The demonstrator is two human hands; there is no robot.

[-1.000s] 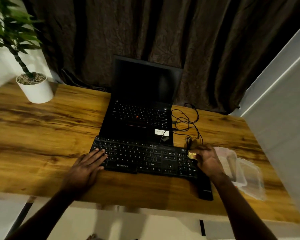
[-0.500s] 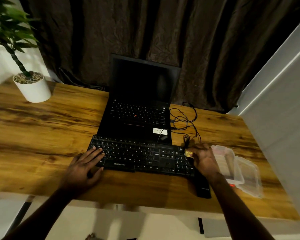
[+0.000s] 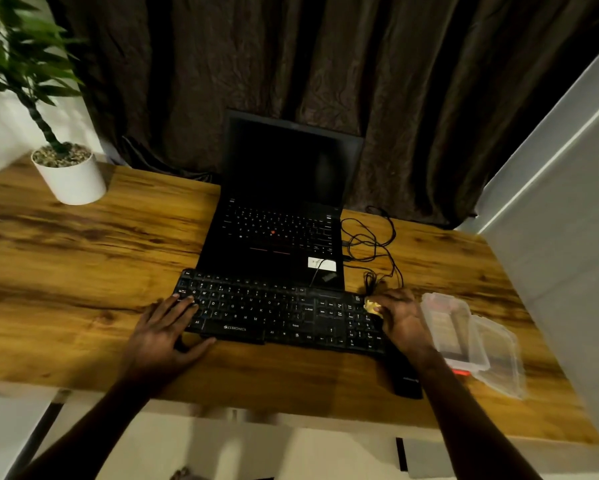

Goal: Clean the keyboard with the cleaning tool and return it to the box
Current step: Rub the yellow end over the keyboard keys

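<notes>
Open laptop [image 3: 284,244] on wooden table [image 3: 83,271], potted plant [image 3: 67,174] far left, tangled cable [image 3: 369,242] alongside, dark curtain [image 3: 325,64] behind.

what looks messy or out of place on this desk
The cable lies in tangled loops right of the laptop, one strand trailing across its palm rest. Nothing looks spilled or damaged.

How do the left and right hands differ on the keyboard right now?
The left hand lies flat with straight fingers on the left end of the keyboard; the right hand is curled at its right end. The left hand holds nothing; the right hand pinches a small yellowish cleaning tool at the far right corner. Shared: both are at the same keyboard.
</notes>
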